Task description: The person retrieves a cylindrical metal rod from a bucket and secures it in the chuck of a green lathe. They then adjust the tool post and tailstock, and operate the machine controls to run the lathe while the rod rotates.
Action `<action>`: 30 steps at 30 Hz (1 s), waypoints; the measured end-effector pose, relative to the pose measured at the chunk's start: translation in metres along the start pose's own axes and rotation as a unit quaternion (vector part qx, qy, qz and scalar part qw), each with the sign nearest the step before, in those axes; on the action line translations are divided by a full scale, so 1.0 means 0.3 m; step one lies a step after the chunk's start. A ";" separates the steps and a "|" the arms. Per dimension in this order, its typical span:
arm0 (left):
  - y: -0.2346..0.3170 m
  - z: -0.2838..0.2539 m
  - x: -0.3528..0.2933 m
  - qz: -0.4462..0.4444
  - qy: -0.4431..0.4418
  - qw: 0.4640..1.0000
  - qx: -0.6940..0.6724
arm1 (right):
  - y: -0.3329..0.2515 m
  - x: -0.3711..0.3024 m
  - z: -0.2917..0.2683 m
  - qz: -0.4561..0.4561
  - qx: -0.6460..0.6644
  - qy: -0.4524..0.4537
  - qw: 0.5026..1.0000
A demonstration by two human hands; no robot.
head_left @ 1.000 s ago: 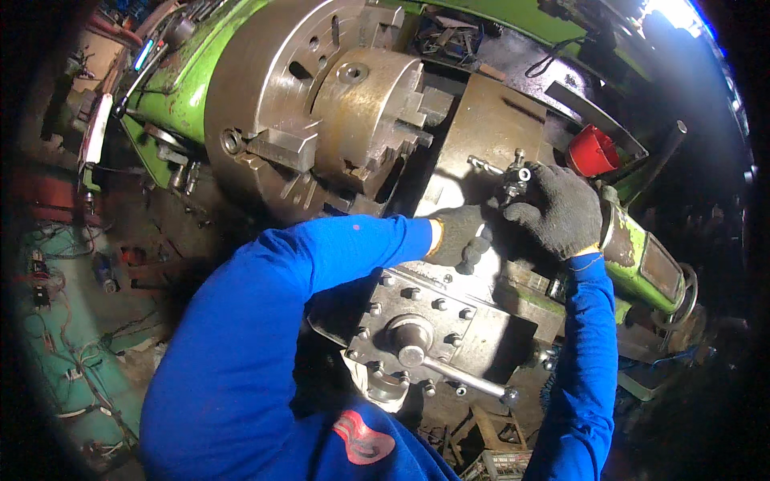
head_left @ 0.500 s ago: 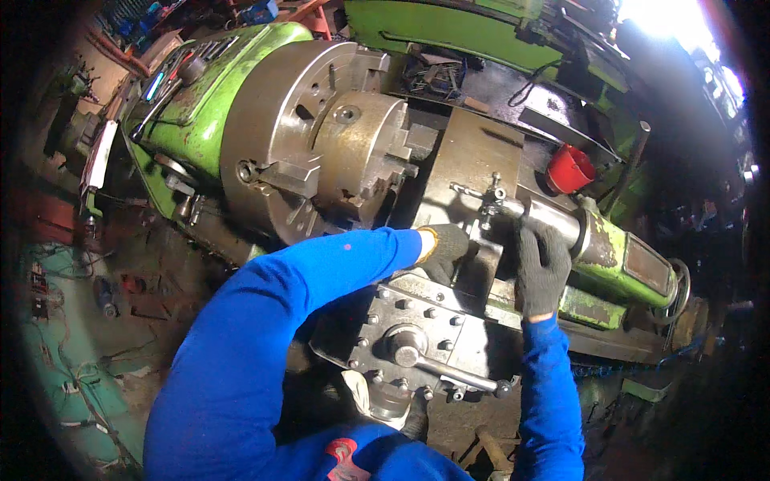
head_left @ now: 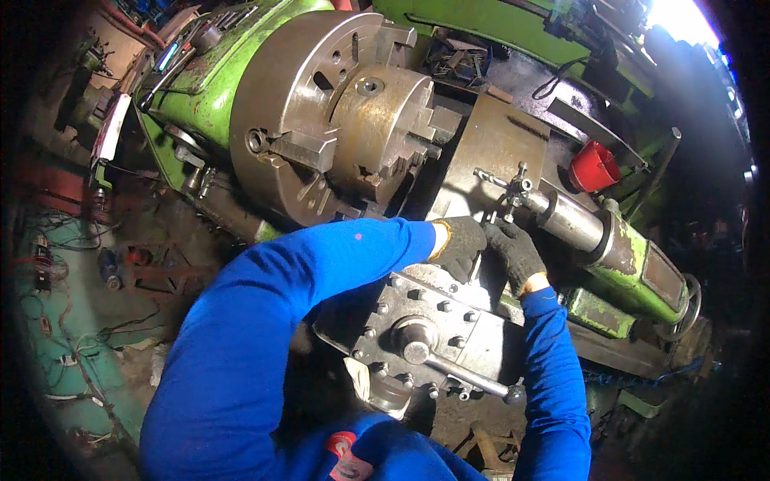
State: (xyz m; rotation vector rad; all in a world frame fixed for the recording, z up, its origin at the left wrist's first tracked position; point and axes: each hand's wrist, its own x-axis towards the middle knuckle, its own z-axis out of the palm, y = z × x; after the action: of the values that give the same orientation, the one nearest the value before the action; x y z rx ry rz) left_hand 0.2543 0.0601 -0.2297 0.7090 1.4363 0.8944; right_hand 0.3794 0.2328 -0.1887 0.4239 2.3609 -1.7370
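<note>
My left hand (head_left: 462, 244), in a dark knit glove, is closed around a slim bright metal piece (head_left: 475, 268) above the lathe's cross slide; its exact kind is hidden by the fingers. My right hand (head_left: 516, 253), gloved alike, meets it from the right with fingers bent together near the piece's upper end; what they grip is hidden. Just beyond the hands, a metal fitting with crossed bars (head_left: 516, 187) sits at the end of the tailstock quill (head_left: 571, 221). The bolted square tool post (head_left: 415, 341), with its long lever, stands below my hands.
The large lathe chuck (head_left: 273, 120) with a smaller chuck (head_left: 377, 132) fills the left, against the green headstock (head_left: 204, 88). A red bucket (head_left: 592, 167) stands behind the tailstock (head_left: 642, 276). Tools lie on the headstock, and small metal parts (head_left: 457, 62) fill a tray behind.
My right hand has left the tailstock quill and moved left to my left hand. The view has shifted, so the machine sits slightly further right and its upper parts higher.
</note>
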 end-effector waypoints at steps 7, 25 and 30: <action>0.111 -0.005 -0.081 0.130 -0.019 0.987 0.096 | -0.100 -0.136 -0.017 0.032 -0.012 -0.019 0.999; 0.158 -0.116 -0.020 0.026 0.127 0.989 0.071 | -0.028 -0.152 -0.153 0.009 -0.303 0.089 0.949; 0.121 -0.177 0.007 0.062 0.203 0.976 0.051 | 0.095 -0.229 -0.175 -0.031 -0.216 0.242 0.946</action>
State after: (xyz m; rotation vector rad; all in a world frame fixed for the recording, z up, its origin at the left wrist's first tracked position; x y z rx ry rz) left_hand 0.1982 0.0746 -0.2018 0.7248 1.8242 1.1143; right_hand 0.4550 0.2825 -0.1773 0.7766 3.0195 -1.1689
